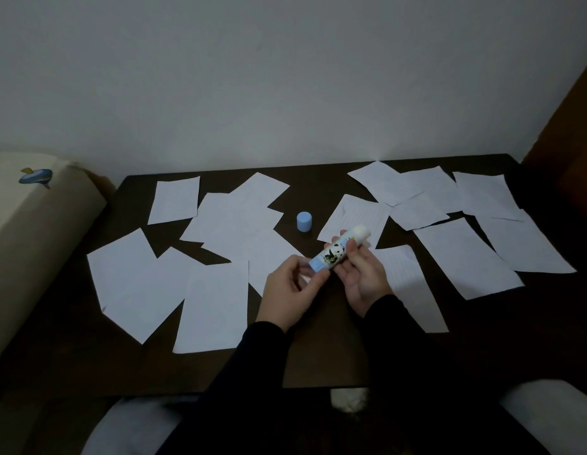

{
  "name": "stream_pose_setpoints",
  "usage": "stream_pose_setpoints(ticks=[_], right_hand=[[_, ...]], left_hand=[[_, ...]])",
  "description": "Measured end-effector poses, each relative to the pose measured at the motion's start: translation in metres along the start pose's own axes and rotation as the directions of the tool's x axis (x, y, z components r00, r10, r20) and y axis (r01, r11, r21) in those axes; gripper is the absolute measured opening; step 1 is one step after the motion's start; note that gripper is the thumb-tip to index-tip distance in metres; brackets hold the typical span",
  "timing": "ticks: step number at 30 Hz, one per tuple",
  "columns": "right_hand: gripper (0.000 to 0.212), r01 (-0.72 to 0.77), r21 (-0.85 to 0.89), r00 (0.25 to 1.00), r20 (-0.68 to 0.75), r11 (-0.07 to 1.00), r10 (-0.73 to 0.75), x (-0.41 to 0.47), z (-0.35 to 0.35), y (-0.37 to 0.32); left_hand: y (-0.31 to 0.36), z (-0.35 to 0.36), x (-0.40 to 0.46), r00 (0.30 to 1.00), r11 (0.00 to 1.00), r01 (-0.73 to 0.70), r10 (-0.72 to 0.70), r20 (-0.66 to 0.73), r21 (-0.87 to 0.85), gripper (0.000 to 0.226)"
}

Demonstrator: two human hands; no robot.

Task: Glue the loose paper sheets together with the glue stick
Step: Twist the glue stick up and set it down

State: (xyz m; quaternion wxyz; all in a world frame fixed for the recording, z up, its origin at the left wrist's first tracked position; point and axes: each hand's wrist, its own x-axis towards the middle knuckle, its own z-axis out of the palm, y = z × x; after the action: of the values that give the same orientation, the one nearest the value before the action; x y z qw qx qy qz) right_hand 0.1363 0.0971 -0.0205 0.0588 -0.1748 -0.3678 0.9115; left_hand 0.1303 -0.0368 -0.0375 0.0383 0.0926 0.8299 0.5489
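Both hands on the glue stick (338,247) – left hand (293,287) pinches its blue base, right hand (362,275) wraps the barrel. Cap (304,221) stands just past the tip, paper sheets (216,303) scattered either side.

Dark table (72,353), scattered white paper sheets (216,307), upright blue cap (304,221)

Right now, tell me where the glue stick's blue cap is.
In the head view, the blue cap stands on the dark table just beyond the hands, in a bare gap between the left and right clusters of paper sheets.
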Motion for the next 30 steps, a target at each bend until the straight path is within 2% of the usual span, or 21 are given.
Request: stream_pose_setpoints(ticks=[2, 4, 7, 9, 11, 14, 18, 22, 24, 27, 30], right_hand=[[0.027, 0.005, -0.02, 1.0, -0.007, 1.0, -0.005, 0.0014, -0.0001, 0.0009], [0.023, 0.0, -0.024, 1.0, -0.024, 1.0, 0.0, 0.0013, -0.0006, 0.0018], [0.019, 0.003, -0.019, 1.0, -0.026, 1.0, -0.004, -0.0004, -0.0026, 0.002], [0.019, 0.015, -0.027, 1.0, -0.013, 1.0, -0.015, -0.0013, -0.0033, 0.0024], [0.018, 0.02, -0.039, 1.0, -0.008, 0.999, -0.02, -0.0015, -0.0028, 0.0026], [0.017, 0.011, -0.038, 1.0, -0.015, 0.999, -0.012, -0.0004, -0.0018, 0.0019], [0.021, 0.014, -0.004, 1.0, -0.007, 1.0, -0.014, 0.0029, -0.0024, 0.0015], [0.025, 0.003, -0.004, 1.0, -0.018, 1.0, -0.003, 0.0016, -0.0012, 0.0008], [0.023, 0.004, -0.01, 1.0, -0.016, 1.0, -0.004, 0.0012, -0.0012, 0.0006], [0.021, 0.005, -0.027, 1.0, 0.001, 1.0, -0.005, 0.0001, -0.0018, 0.0007], [0.02, -0.001, -0.025, 1.0, 0.015, 1.0, 0.001, 0.0002, -0.0017, 0.0005]], left_hand=[[-0.001, 0.0014, -0.0007, 0.999, 0.999, -0.05, 0.05, -0.015, -0.006, 0.021], [0.0009, 0.0008, -0.0015, 0.998, 0.999, -0.052, 0.052, -0.038, -0.003, 0.022], [0.0035, 0.0001, -0.0018, 0.999, 0.998, 0.032, -0.033, -0.013, -0.063, 0.032], [0.005, 0.0007, -0.0023, 0.996, 0.996, 0.082, -0.08, 0.049, -0.032, 0.046], [0.0067, 0.0008, -0.0019, 0.992, 0.995, 0.094, -0.095, 0.082, 0.012, 0.048], [0.0046, -0.0012, -0.0002, 0.994, 0.997, 0.082, -0.081, 0.072, -0.008, 0.043], [0.0007, -0.0017, 0.0018, 1.0, 0.996, 0.027, -0.027, -0.006, -0.086, 0.017], [0.0015, -0.0006, 0.0016, 0.999, 0.99, 0.025, -0.031, -0.04, -0.139, 0.016], [0.0029, 0.0, 0.0015, 0.997, 0.987, 0.071, -0.076, -0.032, -0.148, 0.026], [0.0056, 0.0019, 0.0003, 0.995, 0.995, 0.098, -0.099, 0.031, 0.004, 0.051], [0.0066, 0.0002, -0.0004, 0.995, 0.996, 0.083, -0.084, 0.059, 0.015, 0.049]])
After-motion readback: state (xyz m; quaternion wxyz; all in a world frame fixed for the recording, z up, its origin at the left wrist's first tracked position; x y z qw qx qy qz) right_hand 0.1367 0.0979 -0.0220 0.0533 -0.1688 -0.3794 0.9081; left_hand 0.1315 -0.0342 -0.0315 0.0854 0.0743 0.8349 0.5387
